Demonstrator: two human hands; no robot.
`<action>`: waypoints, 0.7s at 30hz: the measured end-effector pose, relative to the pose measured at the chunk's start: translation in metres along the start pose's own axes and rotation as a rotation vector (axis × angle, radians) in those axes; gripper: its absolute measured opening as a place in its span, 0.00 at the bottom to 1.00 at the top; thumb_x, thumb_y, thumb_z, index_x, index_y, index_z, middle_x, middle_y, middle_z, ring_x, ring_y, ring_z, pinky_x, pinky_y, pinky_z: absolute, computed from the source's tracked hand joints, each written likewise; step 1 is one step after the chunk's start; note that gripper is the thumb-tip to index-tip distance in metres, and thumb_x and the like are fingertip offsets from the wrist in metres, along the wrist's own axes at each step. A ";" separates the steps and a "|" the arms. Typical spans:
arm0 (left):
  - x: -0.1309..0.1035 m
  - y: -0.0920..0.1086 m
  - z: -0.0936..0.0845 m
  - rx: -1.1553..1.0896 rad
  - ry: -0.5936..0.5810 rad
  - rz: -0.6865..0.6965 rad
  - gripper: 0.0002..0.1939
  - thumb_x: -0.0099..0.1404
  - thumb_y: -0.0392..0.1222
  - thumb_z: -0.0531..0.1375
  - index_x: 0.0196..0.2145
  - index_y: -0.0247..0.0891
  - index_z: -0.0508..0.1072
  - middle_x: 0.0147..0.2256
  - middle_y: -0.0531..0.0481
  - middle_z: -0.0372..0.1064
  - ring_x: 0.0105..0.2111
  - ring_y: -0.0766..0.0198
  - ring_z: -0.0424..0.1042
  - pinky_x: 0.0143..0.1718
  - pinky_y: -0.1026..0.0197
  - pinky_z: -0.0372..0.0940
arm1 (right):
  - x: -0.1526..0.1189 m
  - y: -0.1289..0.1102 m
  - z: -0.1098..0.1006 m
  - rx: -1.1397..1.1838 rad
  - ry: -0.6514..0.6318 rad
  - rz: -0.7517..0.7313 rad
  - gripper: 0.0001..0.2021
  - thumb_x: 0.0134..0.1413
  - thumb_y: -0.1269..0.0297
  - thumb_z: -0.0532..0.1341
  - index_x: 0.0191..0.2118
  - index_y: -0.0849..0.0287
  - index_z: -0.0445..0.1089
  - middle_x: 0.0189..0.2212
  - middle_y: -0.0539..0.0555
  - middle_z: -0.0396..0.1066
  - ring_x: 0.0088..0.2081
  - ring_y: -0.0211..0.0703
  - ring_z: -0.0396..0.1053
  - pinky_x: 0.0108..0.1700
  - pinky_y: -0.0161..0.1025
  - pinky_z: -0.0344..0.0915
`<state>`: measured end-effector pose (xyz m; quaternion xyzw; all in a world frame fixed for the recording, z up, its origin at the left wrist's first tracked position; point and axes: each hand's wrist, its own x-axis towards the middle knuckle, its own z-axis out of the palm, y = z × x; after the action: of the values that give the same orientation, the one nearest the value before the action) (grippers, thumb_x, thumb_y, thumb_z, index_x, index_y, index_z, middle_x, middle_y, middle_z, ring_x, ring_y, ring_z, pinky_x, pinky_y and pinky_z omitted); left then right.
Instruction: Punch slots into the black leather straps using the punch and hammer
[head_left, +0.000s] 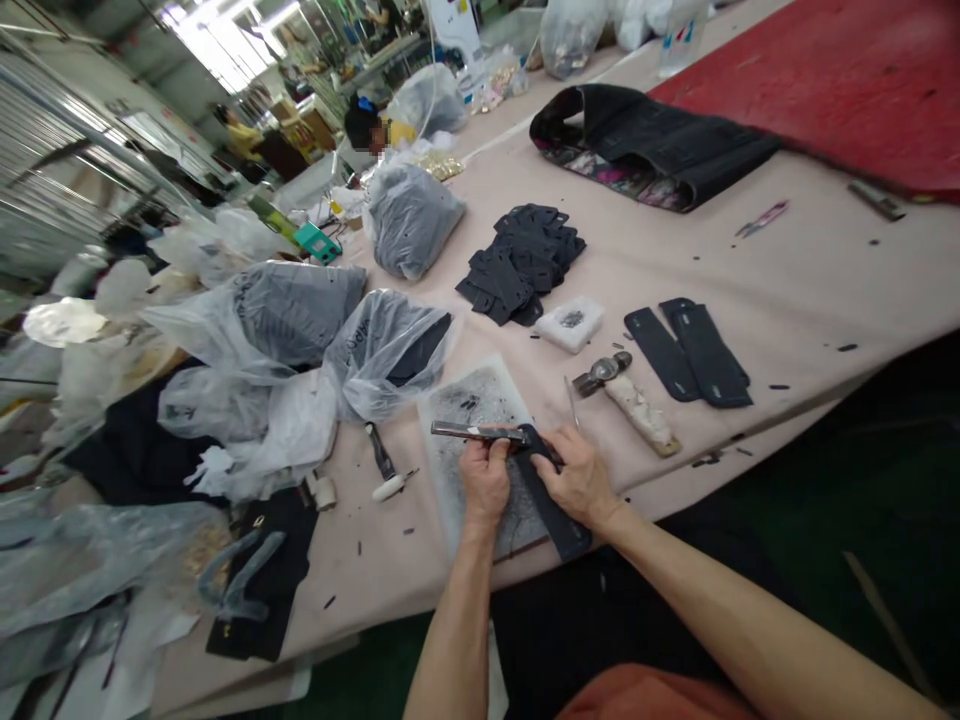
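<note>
Over a worn pale board (487,395) at the table's front edge, my left hand (485,478) is closed round a narrow metal tool (469,431), which points left. The tool's right end meets the top of a long dark strip (551,505). My right hand (576,475) grips that strip from its right side, thumb on top. Right of the hands lies a hammer (634,405) with a wrapped handle, a thin metal rod beside it. Two more dark pieces (694,350) lie farther right. A white block (570,324) with small dark bits on it sits behind the hammer.
A pile of dark cut pieces (521,260) lies behind the white block. Plastic bags (412,215) crowd the left and back. A small tool (382,462) lies left of the board. A dark folded item (645,145) and a red sheet (840,90) are at back right. People sit beyond.
</note>
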<state>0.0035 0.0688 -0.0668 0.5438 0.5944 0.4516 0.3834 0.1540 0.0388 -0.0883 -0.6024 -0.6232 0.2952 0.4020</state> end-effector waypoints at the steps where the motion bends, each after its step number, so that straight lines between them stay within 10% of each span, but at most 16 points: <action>1: 0.000 0.000 0.000 -0.004 0.001 -0.006 0.10 0.64 0.45 0.58 0.39 0.38 0.74 0.37 0.47 0.77 0.37 0.59 0.77 0.42 0.55 0.73 | 0.000 0.001 0.000 0.000 0.001 0.004 0.14 0.56 0.64 0.60 0.49 0.57 0.70 0.37 0.55 0.68 0.36 0.44 0.68 0.41 0.40 0.66; 21: -0.005 0.012 0.004 0.229 0.053 0.076 0.08 0.63 0.43 0.59 0.36 0.39 0.75 0.35 0.47 0.77 0.36 0.59 0.76 0.42 0.57 0.71 | 0.000 0.001 0.001 -0.012 0.030 -0.025 0.13 0.55 0.64 0.59 0.47 0.58 0.71 0.35 0.55 0.68 0.34 0.43 0.68 0.39 0.39 0.66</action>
<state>0.0116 0.0648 -0.0563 0.5942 0.6310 0.4092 0.2853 0.1533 0.0386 -0.0895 -0.6012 -0.6263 0.2775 0.4114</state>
